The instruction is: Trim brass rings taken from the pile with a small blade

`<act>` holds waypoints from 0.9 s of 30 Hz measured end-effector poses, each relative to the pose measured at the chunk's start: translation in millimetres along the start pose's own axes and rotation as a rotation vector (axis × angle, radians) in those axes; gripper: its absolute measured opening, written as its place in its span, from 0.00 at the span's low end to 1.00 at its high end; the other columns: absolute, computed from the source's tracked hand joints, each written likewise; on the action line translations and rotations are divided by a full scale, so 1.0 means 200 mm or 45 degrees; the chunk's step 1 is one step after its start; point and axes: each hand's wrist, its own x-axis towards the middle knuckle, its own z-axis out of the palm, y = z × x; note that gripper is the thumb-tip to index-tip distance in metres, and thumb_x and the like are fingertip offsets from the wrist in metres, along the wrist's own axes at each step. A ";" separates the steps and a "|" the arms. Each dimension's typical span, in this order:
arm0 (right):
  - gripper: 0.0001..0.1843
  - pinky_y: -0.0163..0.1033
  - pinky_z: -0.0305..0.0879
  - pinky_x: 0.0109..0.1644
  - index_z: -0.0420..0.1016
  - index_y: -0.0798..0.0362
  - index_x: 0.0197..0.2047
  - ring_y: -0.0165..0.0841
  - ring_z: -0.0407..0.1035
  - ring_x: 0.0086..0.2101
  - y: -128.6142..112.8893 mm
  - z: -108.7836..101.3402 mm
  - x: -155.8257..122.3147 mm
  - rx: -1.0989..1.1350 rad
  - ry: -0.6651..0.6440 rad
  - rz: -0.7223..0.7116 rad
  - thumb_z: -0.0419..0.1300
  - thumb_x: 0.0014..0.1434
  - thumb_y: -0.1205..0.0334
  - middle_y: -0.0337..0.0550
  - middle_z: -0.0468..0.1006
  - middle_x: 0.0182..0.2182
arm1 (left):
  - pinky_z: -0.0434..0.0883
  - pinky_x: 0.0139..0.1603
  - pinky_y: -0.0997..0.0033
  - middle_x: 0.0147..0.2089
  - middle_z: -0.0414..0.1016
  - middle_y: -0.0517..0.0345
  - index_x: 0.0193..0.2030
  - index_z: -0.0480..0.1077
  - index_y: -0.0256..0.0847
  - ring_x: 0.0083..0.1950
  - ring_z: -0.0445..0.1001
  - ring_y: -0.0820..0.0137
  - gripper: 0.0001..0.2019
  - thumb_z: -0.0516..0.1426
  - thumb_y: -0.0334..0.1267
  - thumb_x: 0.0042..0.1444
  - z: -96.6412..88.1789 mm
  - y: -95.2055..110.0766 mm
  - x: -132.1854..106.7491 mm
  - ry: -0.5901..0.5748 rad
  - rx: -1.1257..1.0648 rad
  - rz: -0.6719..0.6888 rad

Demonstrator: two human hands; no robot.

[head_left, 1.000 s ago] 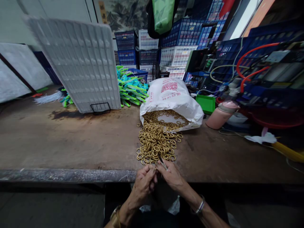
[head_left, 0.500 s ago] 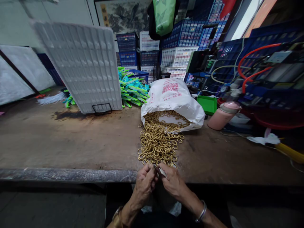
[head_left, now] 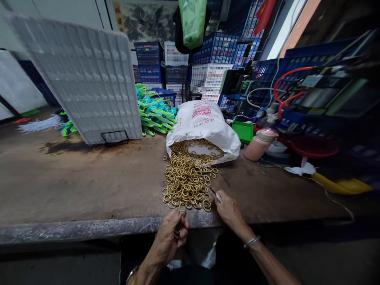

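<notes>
Brass-coloured rings (head_left: 187, 180) lie heaped at the table's front edge, spilling from the mouth of a white woven sack (head_left: 202, 122). My left hand (head_left: 172, 231) is just below the heap, fingers closed round what look like one or more of these rings. To the right of the heap, my right hand (head_left: 230, 211) grips a small tool (head_left: 219, 196) with a whitish handle and a thin dark tip. That tip points up and left toward the rings; the tool's exact kind is unclear.
A grey ribbed panel (head_left: 89, 79) leans upright at the left, with green and turquoise plastic pieces (head_left: 156, 113) beside it. Right of the sack are a green tray (head_left: 242, 132), a pink bottle (head_left: 259, 145) and a machine with red hoses (head_left: 292, 75). Stacked crates (head_left: 148, 63) line the back.
My hands, together before, are now apart. The right hand has moved right and up beside the heap with the tool; the left stays low, fingers closed. The camera view has turned slightly right.
</notes>
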 end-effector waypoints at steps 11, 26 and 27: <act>0.07 0.33 0.44 0.26 0.65 0.50 0.33 0.30 0.64 0.26 -0.09 0.02 0.06 -0.008 -0.003 -0.036 0.47 0.53 0.67 0.40 0.71 0.26 | 0.51 0.14 0.82 0.26 0.67 0.61 0.37 0.62 0.39 0.19 0.61 0.80 0.09 0.55 0.39 0.50 -0.04 -0.01 0.03 -0.076 -0.178 -0.006; 0.02 0.32 0.55 0.29 0.61 0.51 0.28 0.27 0.59 0.24 -0.37 0.04 -0.12 0.864 -0.116 -0.242 0.49 0.50 0.63 0.34 0.64 0.21 | 0.51 0.14 0.84 0.22 0.63 0.67 0.38 0.62 0.39 0.17 0.59 0.82 0.19 0.59 0.48 0.44 -0.01 -0.04 0.08 0.169 0.050 0.108; 0.02 0.32 0.55 0.29 0.61 0.51 0.28 0.27 0.59 0.24 -0.39 0.05 -0.12 0.878 -0.128 -0.247 0.50 0.50 0.63 0.34 0.64 0.22 | 0.50 0.13 0.84 0.21 0.61 0.68 0.37 0.62 0.39 0.16 0.56 0.83 0.19 0.59 0.49 0.43 -0.01 -0.04 0.08 0.206 0.095 0.116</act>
